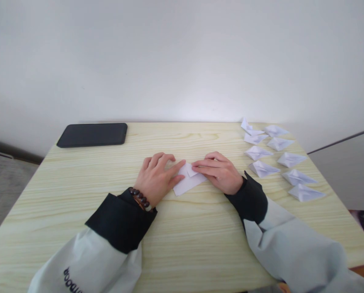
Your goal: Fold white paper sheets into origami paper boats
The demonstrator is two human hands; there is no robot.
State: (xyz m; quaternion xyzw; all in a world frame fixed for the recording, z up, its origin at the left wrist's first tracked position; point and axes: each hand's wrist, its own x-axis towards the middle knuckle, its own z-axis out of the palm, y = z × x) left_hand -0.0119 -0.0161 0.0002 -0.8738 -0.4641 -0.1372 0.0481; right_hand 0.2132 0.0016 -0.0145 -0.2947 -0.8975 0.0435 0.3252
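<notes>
While both hands press the paper [185, 186] — tabletop [188, 248] lies open nearer.

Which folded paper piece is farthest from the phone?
The front folded piece in the right-hand column of five. It's farther right and closer to the front than every other one; the phone is back left.

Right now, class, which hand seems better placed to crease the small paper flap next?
Probably the right hand: its fingertips rest at the flap, while the left hand touches the left side of the paper.
</notes>
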